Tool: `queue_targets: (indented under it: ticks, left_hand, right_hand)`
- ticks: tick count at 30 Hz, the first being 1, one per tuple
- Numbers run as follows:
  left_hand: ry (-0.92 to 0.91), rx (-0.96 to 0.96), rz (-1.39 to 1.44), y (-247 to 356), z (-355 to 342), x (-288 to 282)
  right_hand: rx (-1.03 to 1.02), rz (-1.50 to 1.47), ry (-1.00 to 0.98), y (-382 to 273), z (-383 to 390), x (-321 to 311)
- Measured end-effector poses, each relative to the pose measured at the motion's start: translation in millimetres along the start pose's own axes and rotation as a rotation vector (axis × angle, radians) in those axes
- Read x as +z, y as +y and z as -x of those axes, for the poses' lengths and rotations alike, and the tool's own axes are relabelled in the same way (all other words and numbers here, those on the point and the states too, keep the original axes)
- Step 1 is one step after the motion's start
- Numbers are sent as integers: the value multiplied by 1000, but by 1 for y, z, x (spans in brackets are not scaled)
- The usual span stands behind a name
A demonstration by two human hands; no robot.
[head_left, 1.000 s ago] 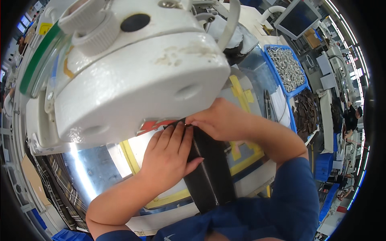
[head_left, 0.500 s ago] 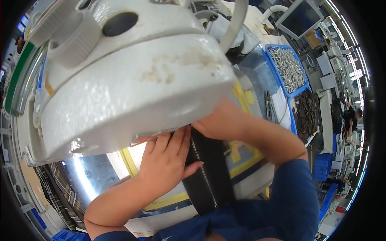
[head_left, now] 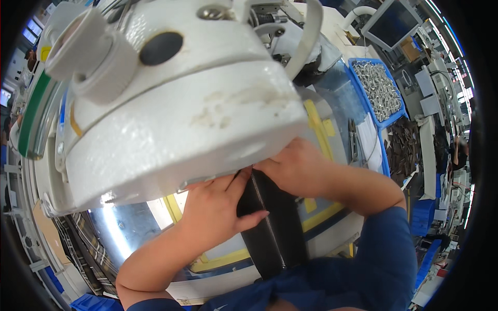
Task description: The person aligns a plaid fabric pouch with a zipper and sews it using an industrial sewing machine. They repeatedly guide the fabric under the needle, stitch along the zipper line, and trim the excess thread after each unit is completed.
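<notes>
A black strip of material (head_left: pixel 285 212) with a metal zipper (head_left: pixel 268 223) down its length runs from under the white sewing machine head (head_left: pixel 181 124) toward my body. My left hand (head_left: pixel 212 215) rests on the strip's left edge, fingers stretched forward and thumb reaching toward the zipper. Its fingertips are partly covered by the machine head. On the other side, my right hand (head_left: pixel 298 168) has its fingers bent in and pinches the strip's far part, close to the zipper. The machine head hides the needle area.
Right of the machine stand a blue tray (head_left: pixel 353 65) of small metal pieces and a heap of dark brown pieces (head_left: pixel 403 147). Pliers (head_left: pixel 353 140) lie beside them. Yellow tape (head_left: pixel 228 260) marks the work surface. Plaid cloth (head_left: pixel 91 243) hangs at the left.
The whole view has shifted slightly, so the machine head appears lower and farther right. More of my right hand shows beside the machine head. Both hands stay at the strip.
</notes>
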State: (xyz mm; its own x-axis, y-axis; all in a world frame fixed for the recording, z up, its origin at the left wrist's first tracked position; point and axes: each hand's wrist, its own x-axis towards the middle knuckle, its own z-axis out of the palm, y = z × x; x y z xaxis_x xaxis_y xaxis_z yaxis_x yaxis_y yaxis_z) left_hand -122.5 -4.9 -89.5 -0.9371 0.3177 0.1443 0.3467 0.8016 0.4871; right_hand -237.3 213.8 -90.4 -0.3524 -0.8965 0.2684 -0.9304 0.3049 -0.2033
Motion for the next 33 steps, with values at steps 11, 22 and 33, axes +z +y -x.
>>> queue_targets:
  ticks: [11, 22, 33]
  left_hand:
    - [4, -5, 61, -2, 0, 2]
    - [69, 54, 90, -6, -1, 0]
    - [72, 32, 127, -8, -5, -7]
  right_hand:
    - [22, -33, -7, 0, -3, -1]
    - [49, -17, -8, 1, -7, 2]
    - [57, 35, 29, -4, -7, 10]
